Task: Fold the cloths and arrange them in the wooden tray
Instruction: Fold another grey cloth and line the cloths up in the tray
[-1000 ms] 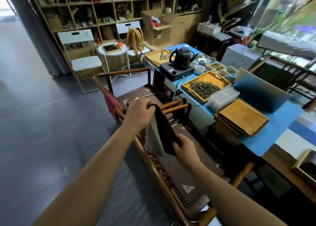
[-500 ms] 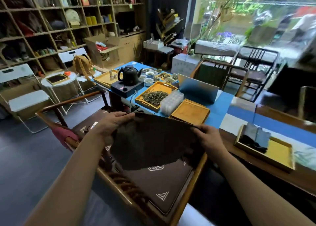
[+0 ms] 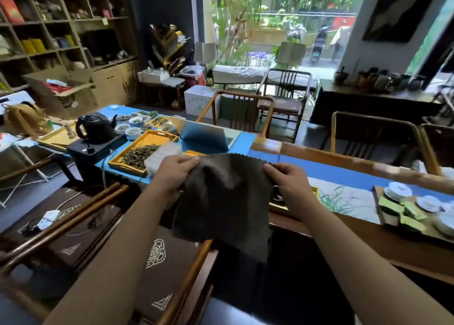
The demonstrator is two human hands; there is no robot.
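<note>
A dark grey cloth [image 3: 222,202] with a zigzag-cut top edge hangs spread out in front of me, above the near edge of the table. My left hand [image 3: 173,171] grips its top left corner and my right hand [image 3: 286,181] grips its top right corner. The cloth hides most of a yellow wooden tray [image 3: 315,193]; only a sliver of its rim shows just right of my right hand. What lies in that tray is hidden.
A long wooden table [image 3: 368,236] with a blue runner [image 3: 344,171] crosses the view. On it sit a tray of tea leaves [image 3: 141,152], a black kettle [image 3: 94,127], a laptop [image 3: 205,135] and a tray of white cups [image 3: 417,209]. A cushioned wooden chair [image 3: 157,258] stands below my arms.
My view swung right from the chair to the table. The cloth went from hanging narrow in both hands to stretched wide, and it now hangs in front of the yellow tray.
</note>
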